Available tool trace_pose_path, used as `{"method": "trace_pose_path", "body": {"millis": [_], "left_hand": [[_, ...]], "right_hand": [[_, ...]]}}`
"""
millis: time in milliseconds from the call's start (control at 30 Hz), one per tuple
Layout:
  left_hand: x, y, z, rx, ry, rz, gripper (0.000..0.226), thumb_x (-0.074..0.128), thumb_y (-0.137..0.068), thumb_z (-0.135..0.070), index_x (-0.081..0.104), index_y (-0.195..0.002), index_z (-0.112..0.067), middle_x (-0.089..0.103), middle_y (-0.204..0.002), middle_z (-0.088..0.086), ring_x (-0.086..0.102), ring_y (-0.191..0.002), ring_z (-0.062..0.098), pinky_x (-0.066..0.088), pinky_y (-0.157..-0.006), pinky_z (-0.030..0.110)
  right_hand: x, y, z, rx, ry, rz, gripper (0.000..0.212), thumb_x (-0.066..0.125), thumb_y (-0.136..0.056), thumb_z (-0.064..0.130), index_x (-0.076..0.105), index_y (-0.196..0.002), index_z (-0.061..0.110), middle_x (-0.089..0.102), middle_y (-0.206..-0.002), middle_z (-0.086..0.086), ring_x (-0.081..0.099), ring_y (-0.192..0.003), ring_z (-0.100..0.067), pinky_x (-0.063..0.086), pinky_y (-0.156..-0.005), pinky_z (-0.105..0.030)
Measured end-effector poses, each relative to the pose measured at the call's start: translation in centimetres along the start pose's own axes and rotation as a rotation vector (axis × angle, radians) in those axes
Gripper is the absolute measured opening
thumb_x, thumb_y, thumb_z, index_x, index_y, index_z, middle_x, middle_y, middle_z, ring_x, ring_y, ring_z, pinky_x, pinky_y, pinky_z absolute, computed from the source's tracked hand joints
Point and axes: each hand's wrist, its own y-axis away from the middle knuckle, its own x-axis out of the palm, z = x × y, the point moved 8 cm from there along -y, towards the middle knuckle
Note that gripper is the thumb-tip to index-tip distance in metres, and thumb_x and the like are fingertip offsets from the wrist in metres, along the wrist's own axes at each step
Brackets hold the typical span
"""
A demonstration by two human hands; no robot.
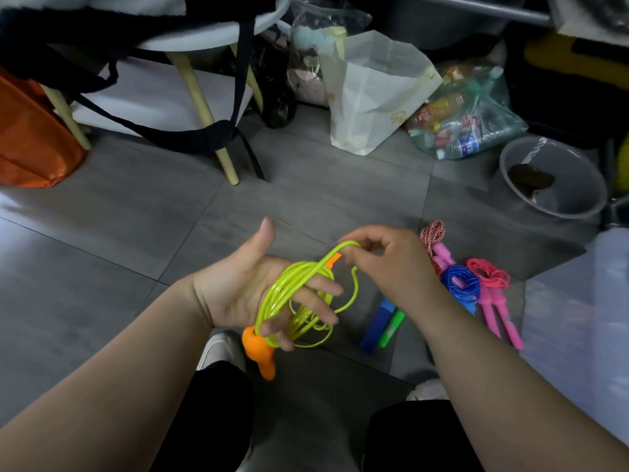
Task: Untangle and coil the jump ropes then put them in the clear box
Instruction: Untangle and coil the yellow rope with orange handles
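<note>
A yellow-green jump rope point(295, 294) with orange handles is wound in several loops around the fingers of my left hand point(252, 287), palm up and thumb raised. One orange handle point(260, 352) hangs below that hand. My right hand point(384, 264) pinches the rope's free end by the second orange handle point(333, 259), just above the coil. On the floor to the right lie a blue rope point(461, 284), a pink rope point(490, 277) with pink handles, and a red-white braided rope point(432, 233). A pale box edge point(609, 267) shows at far right.
Blue and green handles point(384, 323) lie on the grey tile floor below my right hand. A grey bowl point(551, 178), a white bag point(374, 93), a bag of bottles point(466, 120), a chair leg point(224, 155) and an orange bag point(30, 137) stand farther back.
</note>
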Motion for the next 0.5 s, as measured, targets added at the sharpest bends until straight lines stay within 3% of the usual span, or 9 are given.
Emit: {"method": "trace_pose_path", "body": {"millis": [133, 200, 267, 300, 367, 400, 433, 500], "left_hand": [[1.8, -0.2, -2.3, 0.226, 0.252, 0.223, 0.091, 0.053, -0.079, -0.06, 0.032, -0.136, 0.007, 0.054, -0.127, 0.023, 0.068, -0.074, 0.02, 0.049, -0.089, 0.044], [1.5, -0.2, -3.3, 0.337, 0.347, 0.211, 0.092, 0.057, -0.08, -0.054, 0.027, -0.138, 0.01, 0.046, -0.133, 0.028, 0.065, -0.089, 0.032, 0.038, -0.098, 0.049], [0.9, -0.3, -4.5, 0.454, 0.475, 0.127, 0.092, 0.06, -0.076, -0.056, 0.033, -0.134, 0.01, 0.044, -0.135, 0.027, 0.062, -0.098, 0.037, 0.036, -0.099, 0.048], [0.1, -0.3, -5.0, 0.518, 0.541, 0.018, 0.095, 0.061, -0.071, -0.062, 0.04, -0.13, 0.01, 0.049, -0.132, 0.025, 0.063, -0.097, 0.036, 0.043, -0.096, 0.046], [-2.6, 0.5, -5.5, 0.652, 0.547, -0.409, 0.096, 0.046, -0.062, -0.077, 0.052, -0.118, 0.001, 0.063, -0.118, 0.016, 0.068, -0.089, 0.028, 0.055, -0.082, 0.041], [-3.5, 1.2, -5.5, 0.705, 0.507, -0.601, 0.088, 0.036, -0.068, -0.078, 0.054, -0.113, -0.005, 0.064, -0.116, 0.011, 0.069, -0.088, 0.024, 0.056, -0.08, 0.04], [-4.0, 1.7, -5.6, 0.728, 0.476, -0.713, 0.083, 0.027, -0.074, -0.078, 0.054, -0.112, -0.009, 0.062, -0.119, 0.008, 0.069, -0.09, 0.022, 0.054, -0.084, 0.039], [-4.6, 1.9, -5.7, 0.727, 0.416, -0.809, 0.081, 0.016, -0.082, -0.072, 0.043, -0.131, -0.013, 0.052, -0.132, 0.006, 0.064, -0.099, 0.021, 0.045, -0.093, 0.038]], "right_hand": [[2.6, 0.3, -0.6, 0.04, -0.04, 0.158, 0.024, 0.054, -0.087, 0.009, 0.063, -0.065, 0.011, 0.052, -0.048, 0.012, 0.044, -0.051, 0.001, 0.033, -0.05, -0.015], [4.3, 0.5, -0.9, 0.093, 0.003, 0.24, 0.029, 0.05, -0.089, 0.01, 0.063, -0.064, 0.012, 0.06, -0.058, 0.006, 0.047, -0.052, 0.0, 0.037, -0.055, -0.02], [5.6, 0.9, -1.3, 0.118, 0.116, 0.317, 0.034, 0.048, -0.091, 0.015, 0.05, -0.058, 0.023, 0.056, -0.061, 0.006, 0.048, -0.054, 0.0, 0.034, -0.053, -0.013], [6.1, 1.0, -1.5, 0.116, 0.185, 0.351, 0.036, 0.047, -0.092, 0.017, 0.044, -0.057, 0.026, 0.052, -0.062, 0.008, 0.048, -0.058, -0.003, 0.031, -0.051, -0.011], [6.6, 1.4, -2.0, 0.118, 0.253, 0.41, 0.035, 0.047, -0.091, 0.017, 0.038, -0.06, 0.027, 0.049, -0.066, 0.006, 0.05, -0.071, -0.014, 0.035, -0.057, -0.019], [6.8, 1.6, -2.1, 0.114, 0.257, 0.435, 0.032, 0.046, -0.091, 0.016, 0.039, -0.061, 0.027, 0.051, -0.069, 0.004, 0.052, -0.075, -0.019, 0.038, -0.06, -0.026], [6.8, 1.8, -2.0, 0.102, 0.255, 0.453, 0.027, 0.047, -0.09, 0.016, 0.043, -0.065, 0.026, 0.053, -0.07, 0.003, 0.053, -0.077, -0.022, 0.04, -0.063, -0.028], [6.6, 2.1, -1.5, 0.077, 0.266, 0.476, 0.016, 0.048, -0.088, 0.015, 0.056, -0.08, 0.027, 0.049, -0.065, 0.007, 0.05, -0.07, -0.015, 0.038, -0.06, -0.025]]}}
